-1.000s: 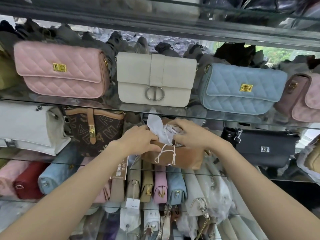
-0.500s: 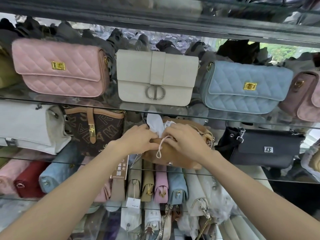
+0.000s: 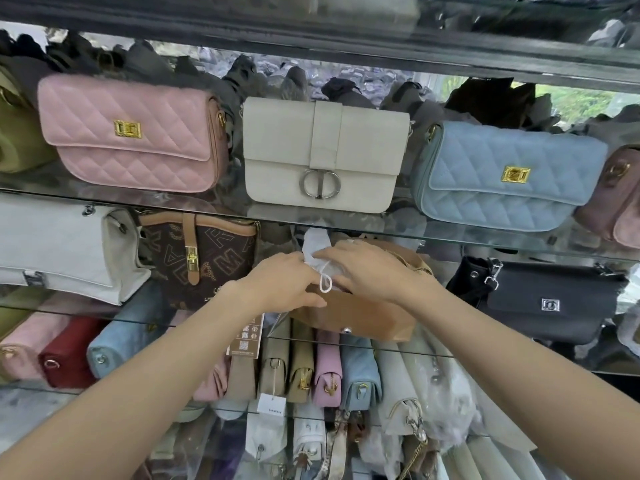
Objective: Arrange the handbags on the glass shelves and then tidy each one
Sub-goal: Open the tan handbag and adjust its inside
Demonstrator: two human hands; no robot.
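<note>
Glass shelf point(image 3: 485, 242), tan handbag point(image 3: 363, 317), white stuffing point(image 3: 317, 245)

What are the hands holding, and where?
Both hands, left hand and right hand, hold the white stuffing paper where it sticks out of the top of the tan bag.

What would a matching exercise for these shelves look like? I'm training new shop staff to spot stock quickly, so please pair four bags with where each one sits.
Bags:
1. pink quilted bag
2. blue quilted bag
3. black bag
4. tan bag

Places:
A. middle shelf, right of the tan bag
B. upper shelf, left of the cream bag
C. middle shelf, under both hands
D. upper shelf, right of the cream bag

Pairs: 1-B, 2-D, 3-A, 4-C
</note>
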